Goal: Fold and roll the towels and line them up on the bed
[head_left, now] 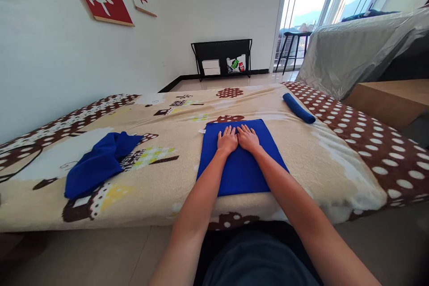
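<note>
A blue cloth (243,174) lies spread flat near the front edge of the bed, a small white tag (202,131) sticking out at its far left corner. On its upper middle my left hand (228,139) rests palm down, fingers stretched forward. My right hand (248,137) lies flat just beside it, with the fingers apart and the two thumbs close together. To the left, a crumpled blue cloth (98,163) sits in a loose heap. Toward the right side of the bed is a rolled blue cloth (299,108).
A cream and brown patterned blanket (335,178) covers the bed. Beyond it, a black rack (221,49) holds white boxes and a printed bag. A dark stool (295,44) stands by the window. At right are a plastic-covered piece of furniture (355,44) and a cardboard box (389,98).
</note>
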The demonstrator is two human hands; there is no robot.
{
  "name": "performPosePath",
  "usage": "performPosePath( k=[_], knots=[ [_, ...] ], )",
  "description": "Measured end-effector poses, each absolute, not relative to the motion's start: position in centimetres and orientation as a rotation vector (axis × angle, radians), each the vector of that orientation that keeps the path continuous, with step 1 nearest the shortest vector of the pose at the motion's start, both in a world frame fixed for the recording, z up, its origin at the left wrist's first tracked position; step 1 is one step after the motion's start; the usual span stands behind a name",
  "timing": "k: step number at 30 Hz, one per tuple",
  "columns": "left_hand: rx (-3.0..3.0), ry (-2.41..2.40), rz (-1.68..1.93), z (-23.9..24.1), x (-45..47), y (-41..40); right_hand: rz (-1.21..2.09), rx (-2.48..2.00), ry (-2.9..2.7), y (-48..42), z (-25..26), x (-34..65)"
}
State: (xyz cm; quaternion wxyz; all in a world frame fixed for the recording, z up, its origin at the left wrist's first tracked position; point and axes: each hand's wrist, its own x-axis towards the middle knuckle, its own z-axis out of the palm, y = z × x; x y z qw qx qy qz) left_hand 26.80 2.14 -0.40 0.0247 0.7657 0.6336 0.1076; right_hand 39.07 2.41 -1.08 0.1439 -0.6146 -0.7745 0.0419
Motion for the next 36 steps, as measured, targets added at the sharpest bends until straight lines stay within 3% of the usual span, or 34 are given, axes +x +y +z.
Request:
performPosePath(
  k=[11, 23, 36],
  knots=[
    [2.459, 1.91, 0.295, 0.2, 26.7, -1.4, 0.091, -1.735, -2.289, -1.1, -0.6, 38.7],
    [2.784, 1.485, 0.32, 0.4, 21.0, -13.4, 0.038, -1.281, -2.486, -11.7, -1.4, 43.5],
    [2.848, 1.787, 0.561, -1.0, 14.7, -20.7, -0.303, -1.362, -2.276, -18.2, -3.3, 51.2]
  ],
)
